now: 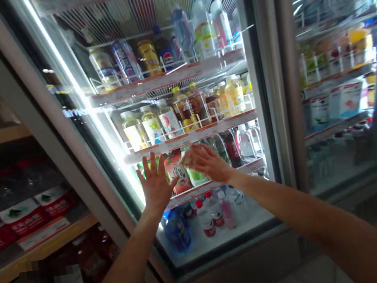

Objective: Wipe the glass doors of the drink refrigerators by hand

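My left hand [155, 182] is raised in front of the cooler's lower shelves, its fingers spread and nothing in it. Just right of it stands a bottle with a red label [179, 176]. My right hand [207, 162] has its fingers bent and pressed together, pointing left, at the top of a bottle with a green and white label [196, 174]. The fingers cover that bottle's upper part, and what they hold, if anything, cannot be made out. Both hands are at the same shelf edge [196, 191].
Drink bottles [167, 121] and cans [149, 57] line the shelves above. Below are red-capped bottles [205, 217] and blue bottles [177, 230]. A metal door frame [276, 76] borders the right, with another glass-fronted cooler beyond. Wooden shelves [41, 244] with packed bottles stand left.
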Motion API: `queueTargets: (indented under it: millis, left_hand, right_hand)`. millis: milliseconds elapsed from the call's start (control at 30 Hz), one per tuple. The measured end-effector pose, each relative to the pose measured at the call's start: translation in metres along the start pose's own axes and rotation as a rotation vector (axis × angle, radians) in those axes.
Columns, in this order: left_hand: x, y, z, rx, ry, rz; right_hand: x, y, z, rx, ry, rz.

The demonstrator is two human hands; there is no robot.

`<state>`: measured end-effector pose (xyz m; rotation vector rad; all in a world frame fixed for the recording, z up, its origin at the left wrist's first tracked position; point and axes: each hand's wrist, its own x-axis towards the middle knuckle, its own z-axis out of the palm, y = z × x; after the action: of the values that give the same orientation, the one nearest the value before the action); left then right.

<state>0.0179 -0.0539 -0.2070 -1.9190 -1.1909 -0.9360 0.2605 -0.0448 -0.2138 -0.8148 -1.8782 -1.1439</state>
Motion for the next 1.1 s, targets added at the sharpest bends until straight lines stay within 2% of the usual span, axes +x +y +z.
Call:
queueTargets:
  millis: [33, 67, 167, 200, 233, 267, 367, 400, 433, 467, 567, 600, 633, 700, 800, 867, 900, 1033, 1100]
  left_hand:
    - [-0.001, 0.000, 0.001, 0.002, 0.010, 0.006]
    - [-0.002, -0.001, 0.002, 0.003, 0.019, 0.013]
    - [-0.003, -0.002, 0.006, -0.002, 0.045, 0.030]
    - [-0.004, -0.003, 0.008, -0.004, 0.054, 0.034]
    - [-0.004, -0.003, 0.009, -0.006, 0.063, 0.036]
    - [-0.004, -0.003, 0.010, -0.008, 0.072, 0.035]
    - [-0.009, -0.002, 0.011, -0.021, 0.086, 0.032]
    - [-0.011, 0.000, 0.011, -0.025, 0.084, 0.029]
    - [-0.014, 0.001, 0.011, -0.026, 0.080, 0.028]
    - [-0.016, 0.003, 0.012, -0.025, 0.070, 0.030]
    - [-0.022, 0.009, 0.014, -0.012, 0.049, 0.022]
    - [-0.022, 0.010, 0.014, -0.009, 0.051, 0.013]
    - [-0.022, 0.012, 0.015, -0.007, 0.058, 0.003]
    - [-0.023, 0.014, 0.017, -0.007, 0.080, -0.017]
    - [-0.030, 0.020, 0.021, -0.005, 0.091, -0.004]
    - [-0.040, 0.027, 0.025, -0.009, 0.063, 0.047]
    - [-0.045, 0.031, 0.028, -0.015, 0.041, 0.073]
    - [-0.061, 0.043, 0.040, -0.025, -0.022, 0.065]
    - [-0.063, 0.045, 0.044, -0.018, -0.020, 0.042]
  right_hand:
    - [-0.014, 0.000, 0.000, 0.009, -0.027, -0.033]
    - [-0.027, 0.003, -0.001, -0.004, -0.015, 0.032]
    - [-0.049, 0.020, -0.007, -0.135, 0.214, 0.570]
    - [-0.049, 0.022, -0.007, -0.164, 0.279, 0.695]
    - [-0.046, 0.019, -0.007, -0.170, 0.307, 0.746]
    - [-0.041, 0.013, -0.005, -0.150, 0.291, 0.703]
    - [-0.033, -0.013, 0.003, -0.031, 0.066, 0.262]
    - [-0.035, -0.015, 0.004, -0.012, 0.020, 0.168]
    - [-0.040, -0.012, 0.002, -0.011, 0.026, 0.164]
    - [-0.047, -0.004, -0.001, -0.030, 0.082, 0.246]
    - [-0.064, 0.031, -0.012, -0.130, 0.361, 0.655]
    - [-0.066, 0.037, -0.013, -0.153, 0.421, 0.733]
    - [-0.065, 0.036, -0.013, -0.159, 0.438, 0.759]
    - [-0.057, 0.016, -0.006, -0.116, 0.345, 0.671]
    - [-0.048, -0.027, 0.006, 0.006, 0.052, 0.336]
    - [-0.053, -0.032, 0.006, 0.030, -0.023, 0.221]
    - [-0.059, -0.024, 0.004, 0.009, 0.013, 0.261]
    - [-0.080, 0.023, -0.008, -0.167, 0.331, 0.687]
    - [-0.081, 0.022, -0.008, -0.193, 0.372, 0.713]
